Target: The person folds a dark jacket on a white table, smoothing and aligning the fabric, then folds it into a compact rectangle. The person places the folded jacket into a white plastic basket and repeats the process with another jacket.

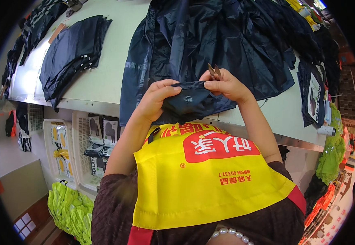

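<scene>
A dark, shiny waterproof jacket (210,45) is spread in folds over the worktable, its near part hanging over the front edge. My left hand (155,100) pinches an edge of it between thumb and fingers. A short way to the right, my right hand (228,85) grips the same edge, so a small strip is stretched between the two. Tucked in that right hand is a pair of thread snips (214,72), blades pointing up and away from the cloth. Below the held edge a small pale mark shows on the fabric. The snips' handles are mostly hidden by my fingers.
A fanned stack of dark fabric pieces (73,57) lies at the table's left. Dark packages (311,94) and a white thread spool (327,130) sit at its right edge. Under the table stand white plastic baskets (76,153) of packed garments. Lime-green bundles (69,210) lie lower left.
</scene>
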